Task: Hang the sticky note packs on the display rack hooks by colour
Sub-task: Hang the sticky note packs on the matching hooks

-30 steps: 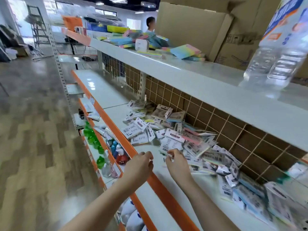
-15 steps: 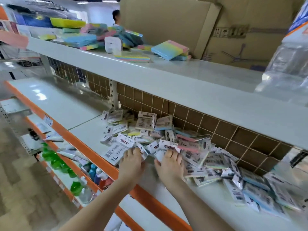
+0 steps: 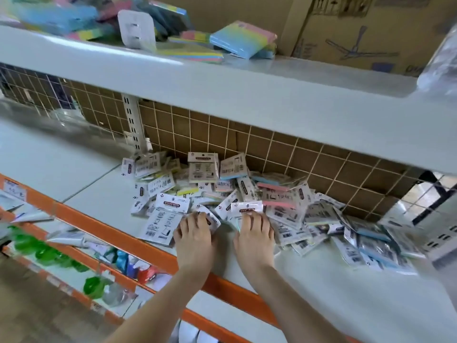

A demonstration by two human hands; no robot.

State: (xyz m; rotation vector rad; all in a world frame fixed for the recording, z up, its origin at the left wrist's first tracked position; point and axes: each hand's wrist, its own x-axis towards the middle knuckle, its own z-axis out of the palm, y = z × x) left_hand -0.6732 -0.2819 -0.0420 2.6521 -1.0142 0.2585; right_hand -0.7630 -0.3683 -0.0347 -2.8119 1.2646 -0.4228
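Note:
A heap of sticky note packs (image 3: 272,194) in clear sleeves with white header cards lies on the pale middle shelf (image 3: 74,157), against a brown wire grid back panel (image 3: 284,149). Pink, blue and yellow pad edges show among them. My left hand (image 3: 195,236) lies palm down at the heap's front edge, fingers stretched over a small pack (image 3: 210,220), beside a larger pack (image 3: 163,219) labelled STICKY NOTE. My right hand (image 3: 254,233) lies next to it, fingertips on a pack with a white header (image 3: 247,207). Both thumbs are hidden.
The upper shelf (image 3: 247,95) overhangs the heap and carries rainbow note pads (image 3: 243,38) and a white socket plate (image 3: 137,28). Cardboard boxes (image 3: 358,33) stand behind it. A clear plastic bottle (image 3: 442,53) is at top right. Below the orange shelf edge (image 3: 111,229) are green bottles (image 3: 49,253).
Both hands have moved forward from the shelf's front edge onto the front of the heap. The view has swung right and closer to the shelf.

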